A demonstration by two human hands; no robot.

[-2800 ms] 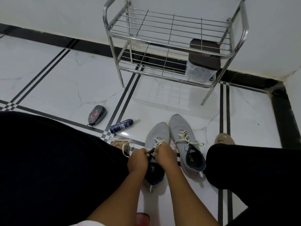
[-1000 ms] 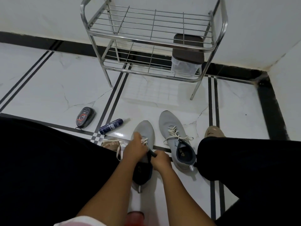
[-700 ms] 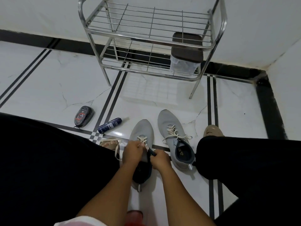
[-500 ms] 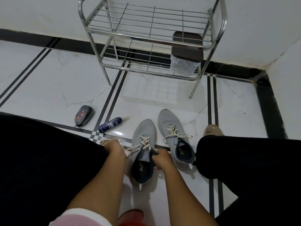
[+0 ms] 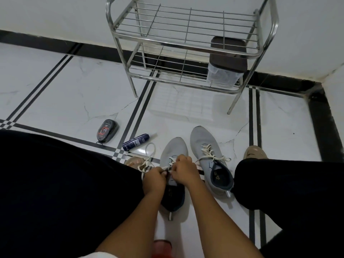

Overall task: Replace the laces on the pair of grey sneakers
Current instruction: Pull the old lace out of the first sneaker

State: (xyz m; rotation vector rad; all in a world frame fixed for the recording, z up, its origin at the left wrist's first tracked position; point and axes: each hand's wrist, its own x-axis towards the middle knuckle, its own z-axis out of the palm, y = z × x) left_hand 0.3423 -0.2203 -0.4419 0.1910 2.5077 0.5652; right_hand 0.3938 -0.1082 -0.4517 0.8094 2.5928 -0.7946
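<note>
Two grey sneakers stand side by side on the white floor between my knees. The left sneaker (image 5: 173,151) has a cream lace (image 5: 148,161) that trails off to the left in a loop. My left hand (image 5: 154,180) and my right hand (image 5: 183,171) meet over its tongue, each pinching the lace; my fingers hide the eyelets there. The right sneaker (image 5: 206,146) is laced with a cream lace (image 5: 210,153), its ends lying loose across the top.
A steel wire rack (image 5: 186,45) stands against the wall, with a clear box with a dark lid (image 5: 226,62) on its lower shelf. A black shoe-polish sponge (image 5: 107,130) and a blue tube (image 5: 135,142) lie on the floor to the left. My black-trousered legs flank the shoes.
My left hand, which had pulled the lace out to the left, has come back to the left sneaker's tongue. Both hands now pinch the lace close together. The camera has shifted.
</note>
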